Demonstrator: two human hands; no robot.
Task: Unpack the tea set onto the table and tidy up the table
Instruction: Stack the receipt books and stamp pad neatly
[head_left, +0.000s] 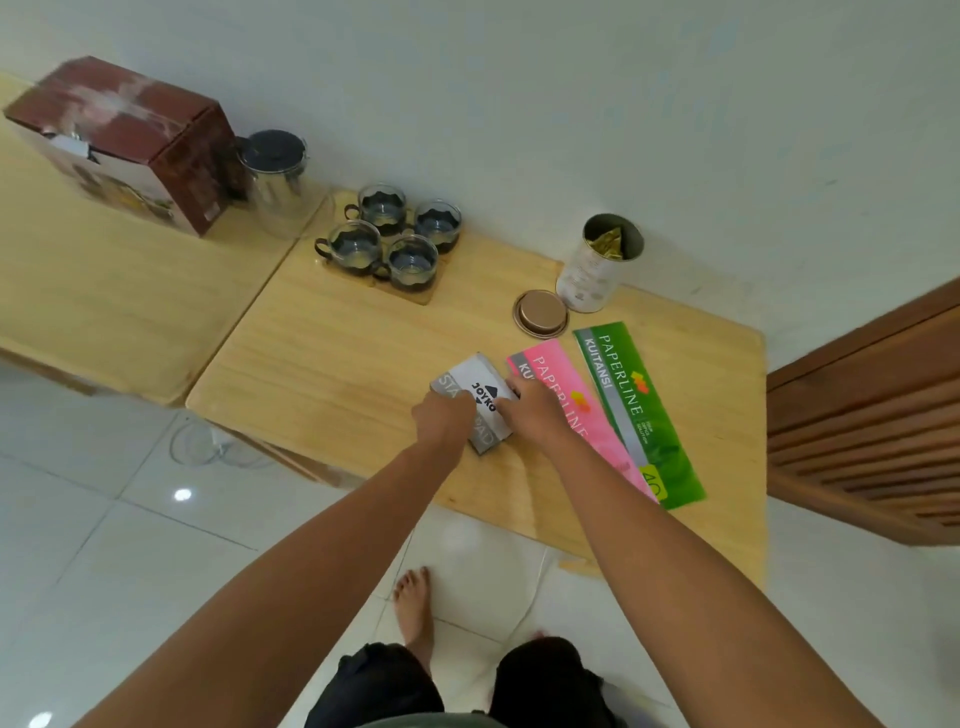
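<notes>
A grey and white stamp pad box (483, 387) lies on the wooden table (332, 364). My left hand (444, 421) grips its left side and my right hand (535, 413) grips its right side. Touching its right edge lies a pink receipt book (571, 395), with a green receipt book (636, 405) beside that. Several glass tea cups (392, 236) stand on a wooden tray (421, 296) at the back. A glass teapot with a dark lid (275, 171) stands beside the brown tea set box (130, 140) on the left table.
An open tin can (597, 265) with gold packets stands at the back right, its round lid (541, 313) lying in front of it. A wooden slatted panel (872, 415) stands right of the table. White floor tiles and my bare foot (415, 613) are below.
</notes>
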